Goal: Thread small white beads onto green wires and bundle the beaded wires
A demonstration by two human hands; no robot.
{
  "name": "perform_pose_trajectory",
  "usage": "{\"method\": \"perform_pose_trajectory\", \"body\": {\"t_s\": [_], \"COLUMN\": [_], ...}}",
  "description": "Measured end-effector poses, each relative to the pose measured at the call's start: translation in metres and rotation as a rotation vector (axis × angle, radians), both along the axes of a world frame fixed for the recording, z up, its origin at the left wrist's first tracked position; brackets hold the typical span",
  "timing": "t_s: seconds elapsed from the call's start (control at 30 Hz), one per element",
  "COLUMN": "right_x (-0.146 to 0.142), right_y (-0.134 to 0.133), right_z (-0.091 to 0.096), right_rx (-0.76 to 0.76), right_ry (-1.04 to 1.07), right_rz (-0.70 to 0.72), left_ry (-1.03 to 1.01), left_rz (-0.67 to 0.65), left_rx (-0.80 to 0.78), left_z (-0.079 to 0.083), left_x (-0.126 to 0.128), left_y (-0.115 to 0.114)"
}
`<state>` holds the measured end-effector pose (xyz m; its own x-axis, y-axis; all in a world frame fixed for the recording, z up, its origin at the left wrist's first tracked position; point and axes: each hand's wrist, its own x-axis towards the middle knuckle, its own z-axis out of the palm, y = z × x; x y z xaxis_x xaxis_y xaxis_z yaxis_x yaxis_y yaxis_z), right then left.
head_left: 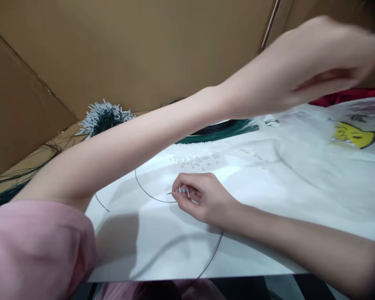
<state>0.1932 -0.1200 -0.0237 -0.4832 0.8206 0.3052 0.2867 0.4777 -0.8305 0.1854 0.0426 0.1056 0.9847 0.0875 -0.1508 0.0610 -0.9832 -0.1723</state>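
At centre on our white counter [162, 262], our right hand [211, 199] pinches small pale beads [183, 191], a dark wire [159, 201] curving beside it. Farther, loose white pieces [195, 160] lie scattered; far right, our left hand [331, 64] blurs, its grip unclear.

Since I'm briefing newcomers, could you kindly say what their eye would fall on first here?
Probably the left arm, spanning the view from lower left to the blurred left hand at upper right. Below it, near the centre, the right hand pinches a thin strand with small pale bits. Next, the pale-tipped green bundle at back left.
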Motion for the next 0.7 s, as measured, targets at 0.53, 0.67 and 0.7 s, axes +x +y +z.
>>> {"method": "perform_pose_trajectory", "body": {"t_s": [0.53,0.67,0.7], "right_x": [0.002,0.002,0.002], "right_y": [0.0,0.0,0.0], "right_z": [-0.001,0.0,-0.001], "right_rx": [-0.011,-0.012,-0.01], "right_ry": [-0.012,-0.026,-0.028], "right_rz": [-0.015,-0.018,-0.017], "left_ry": [-0.461,-0.471,-0.474], "left_rz": [0.649,0.654,0.654], "left_rx": [-0.412,-0.477,-0.474], "left_z": [-0.101,-0.106,-0.107], "left_x": [-0.202,-0.197,-0.196], "left_y": [-0.043,-0.039,-0.038]}}
